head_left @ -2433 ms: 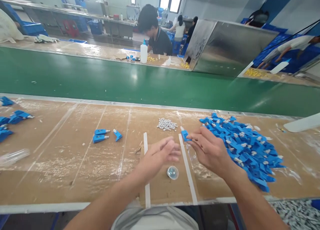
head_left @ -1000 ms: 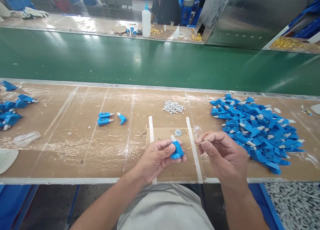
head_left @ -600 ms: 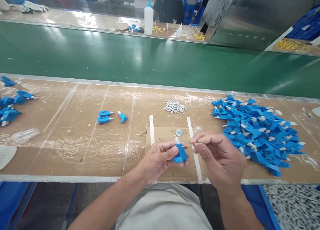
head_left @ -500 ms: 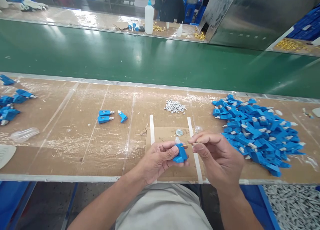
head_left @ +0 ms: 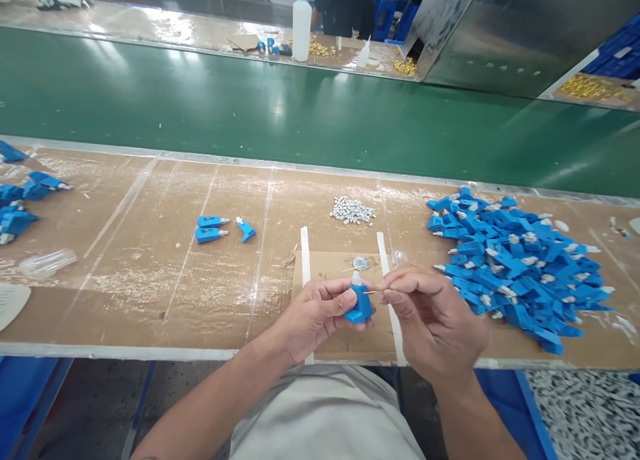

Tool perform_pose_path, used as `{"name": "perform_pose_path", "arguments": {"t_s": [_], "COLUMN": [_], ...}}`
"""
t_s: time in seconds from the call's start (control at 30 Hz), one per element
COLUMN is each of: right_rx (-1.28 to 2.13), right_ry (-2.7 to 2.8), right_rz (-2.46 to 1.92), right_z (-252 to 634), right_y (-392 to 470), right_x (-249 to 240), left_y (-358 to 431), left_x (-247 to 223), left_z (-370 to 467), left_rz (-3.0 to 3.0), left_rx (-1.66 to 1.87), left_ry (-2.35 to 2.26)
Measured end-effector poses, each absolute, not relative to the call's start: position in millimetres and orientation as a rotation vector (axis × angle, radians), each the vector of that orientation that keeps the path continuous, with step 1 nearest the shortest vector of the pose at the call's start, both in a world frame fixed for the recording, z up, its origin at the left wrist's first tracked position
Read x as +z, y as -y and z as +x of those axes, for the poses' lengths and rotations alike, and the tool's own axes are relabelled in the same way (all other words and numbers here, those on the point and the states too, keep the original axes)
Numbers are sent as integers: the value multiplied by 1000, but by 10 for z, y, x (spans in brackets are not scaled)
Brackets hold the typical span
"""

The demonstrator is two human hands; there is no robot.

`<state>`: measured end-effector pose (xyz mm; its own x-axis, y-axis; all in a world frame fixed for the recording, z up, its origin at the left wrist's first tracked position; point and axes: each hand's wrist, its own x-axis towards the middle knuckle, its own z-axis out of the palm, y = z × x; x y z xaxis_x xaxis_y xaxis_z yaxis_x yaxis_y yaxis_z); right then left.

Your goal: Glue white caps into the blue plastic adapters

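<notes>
A blue plastic part (head_left: 361, 307) with a whitish tip pointing up is gripped between the thumb and fingers of my left hand (head_left: 320, 313). My right hand (head_left: 435, 313) pinches a thin wooden stick (head_left: 374, 292), whose end touches the blue part's right side near the top. Beyond the hands, a small round clear dish (head_left: 360, 263) rests on a cardboard sheet (head_left: 325, 263) marked by two white tape strips. Further back lies a little pile of grey-white pieces (head_left: 351, 210).
A big heap of blue parts (head_left: 520, 267) covers the right side. Several blue parts (head_left: 210, 235) lie left of centre, more (head_left: 17, 220) at the far left by a clear plastic piece (head_left: 47, 264). A green belt (head_left: 200, 113) runs behind; a person (head_left: 345, 10) is beyond it.
The view has shifted slightly. Both hands keep their holds, and the blue part looks turned a little more upright, with the stick still against its side.
</notes>
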<state>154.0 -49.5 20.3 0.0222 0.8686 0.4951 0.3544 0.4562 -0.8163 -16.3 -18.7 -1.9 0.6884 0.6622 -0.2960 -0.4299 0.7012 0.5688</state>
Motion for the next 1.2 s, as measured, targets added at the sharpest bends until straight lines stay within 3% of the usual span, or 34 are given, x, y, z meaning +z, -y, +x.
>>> {"name": "perform_pose_path", "arguments": {"t_s": [0.43,0.57,0.8,1.2], "right_rx": [876,649,298,274], "right_ry": [1612,1675,2266,2391], "right_rz": [-1466,-1515,-1396,-1336], "right_z": [1901,1998,1912,1749], "right_y": [623,284,-786,-1100], "right_x": [-172,-119,-176,-421], "left_y": [101,95,104,142], "left_x": [-162,-199,-237,-368], "left_z": [-378,-407,-469,-472], "left_rz": [377,342,289,259], "left_rx": [744,757,826,834], "left_ry": [-604,-604,-658,-712]}}
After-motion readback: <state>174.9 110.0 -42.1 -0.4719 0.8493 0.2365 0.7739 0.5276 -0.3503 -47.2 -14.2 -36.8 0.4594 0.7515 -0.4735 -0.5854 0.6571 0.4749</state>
